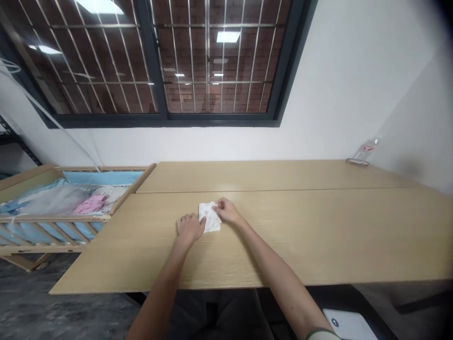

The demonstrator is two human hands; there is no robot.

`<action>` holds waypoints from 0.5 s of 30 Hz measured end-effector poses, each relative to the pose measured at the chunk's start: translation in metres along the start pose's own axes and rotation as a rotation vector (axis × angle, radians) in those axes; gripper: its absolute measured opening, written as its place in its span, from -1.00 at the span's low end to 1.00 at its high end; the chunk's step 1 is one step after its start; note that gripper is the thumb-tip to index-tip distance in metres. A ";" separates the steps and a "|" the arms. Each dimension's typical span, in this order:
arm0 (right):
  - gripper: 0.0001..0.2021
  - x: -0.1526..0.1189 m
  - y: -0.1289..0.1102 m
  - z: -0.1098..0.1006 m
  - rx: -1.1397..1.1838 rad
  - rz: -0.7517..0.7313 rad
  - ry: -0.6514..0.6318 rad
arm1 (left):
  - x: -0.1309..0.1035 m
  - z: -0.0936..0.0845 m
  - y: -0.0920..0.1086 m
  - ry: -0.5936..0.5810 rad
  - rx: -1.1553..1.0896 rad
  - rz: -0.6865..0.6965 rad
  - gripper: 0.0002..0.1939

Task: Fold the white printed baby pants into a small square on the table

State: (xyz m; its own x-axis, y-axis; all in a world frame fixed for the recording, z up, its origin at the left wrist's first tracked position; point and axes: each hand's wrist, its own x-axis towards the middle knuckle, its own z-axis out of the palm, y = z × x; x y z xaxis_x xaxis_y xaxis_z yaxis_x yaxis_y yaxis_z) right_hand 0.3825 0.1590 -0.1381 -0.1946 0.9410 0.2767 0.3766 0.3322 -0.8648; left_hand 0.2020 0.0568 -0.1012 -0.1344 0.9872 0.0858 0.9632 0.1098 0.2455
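Note:
A small white piece of paper or cloth with faint markings lies on the light wooden table, between my two hands. My left hand rests at its left side, palm down with the fingers apart, its thumb touching the left edge. At the upper right edge, my right hand has thumb and index finger pinched on the white piece.
To the left stands a wooden crib with blue lining and a pink cloth. A clear bottle leans at the table's far right. Below the table's front edge lies a white phone. A barred window is ahead.

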 end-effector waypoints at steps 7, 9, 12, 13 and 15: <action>-0.74 -0.044 -0.042 0.018 0.168 0.047 -0.063 | -0.034 -0.021 -0.016 -0.027 -0.082 0.184 -0.69; -0.71 -0.066 -0.065 0.031 0.307 0.070 -0.129 | -0.062 -0.036 -0.037 -0.029 -0.119 0.203 -0.71; -0.59 -0.107 -0.102 0.060 0.574 0.177 -0.251 | -0.114 -0.060 -0.081 -0.019 -0.229 0.213 -0.66; -0.54 -0.121 -0.114 0.071 0.663 0.218 -0.298 | -0.131 -0.067 -0.098 -0.023 -0.253 0.224 -0.63; -0.45 -0.150 -0.133 0.098 0.800 0.287 -0.446 | -0.165 -0.080 -0.136 -0.043 -0.269 0.217 -0.59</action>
State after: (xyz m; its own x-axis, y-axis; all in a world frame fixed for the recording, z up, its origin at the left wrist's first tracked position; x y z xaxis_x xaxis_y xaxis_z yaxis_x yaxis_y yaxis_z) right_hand 0.2728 -0.0326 -0.1056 -0.5802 0.8138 -0.0319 -0.2346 -0.2045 -0.9503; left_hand 0.0748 -0.1304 -0.0713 0.0827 0.9888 0.1244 0.8715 -0.1323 0.4722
